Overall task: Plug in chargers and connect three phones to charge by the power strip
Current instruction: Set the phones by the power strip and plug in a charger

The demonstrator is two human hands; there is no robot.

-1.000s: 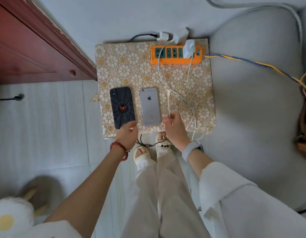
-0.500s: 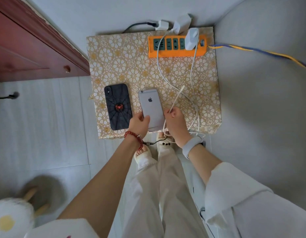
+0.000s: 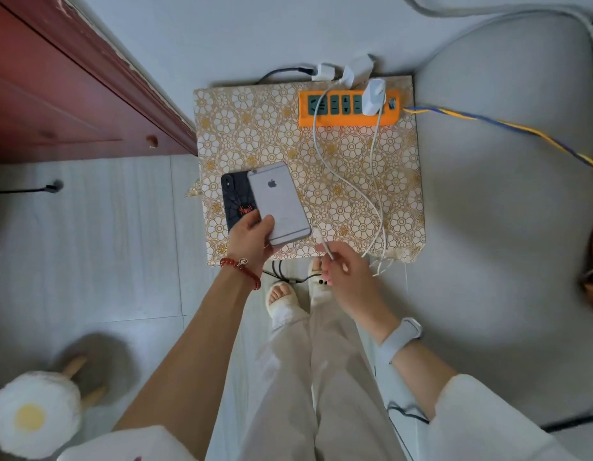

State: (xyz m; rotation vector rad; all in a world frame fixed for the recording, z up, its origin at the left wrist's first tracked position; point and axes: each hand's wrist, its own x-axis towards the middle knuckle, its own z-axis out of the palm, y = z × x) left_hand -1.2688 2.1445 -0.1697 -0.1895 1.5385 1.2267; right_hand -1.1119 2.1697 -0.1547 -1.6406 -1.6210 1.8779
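Note:
My left hand (image 3: 252,237) grips the bottom end of a silver phone (image 3: 278,201), lifted face down and tilted above a black phone with a red spider (image 3: 235,202), which lies on the floral-patterned board (image 3: 255,128). My right hand (image 3: 341,267) pinches the plug end of a white charging cable (image 3: 323,242), its tip close to the silver phone's bottom edge. That cable runs up past the orange power strip (image 3: 348,111) to a loose white charger (image 3: 356,69). Another white charger (image 3: 373,96) sits plugged into the strip, its cable looping down.
A further white charger (image 3: 323,72) with a black cable lies behind the board. A red wooden cabinet (image 3: 72,94) stands at the left, a grey cushion (image 3: 508,211) at the right. A yellow-blue cord (image 3: 504,126) leaves the strip. A fluffy egg-patterned stool (image 3: 34,414) stands lower left.
My left hand moved from beside the black phone to the silver phone and lifted it, tilting it over the black phone. My right hand drew the cable plug back toward the phone's bottom end.

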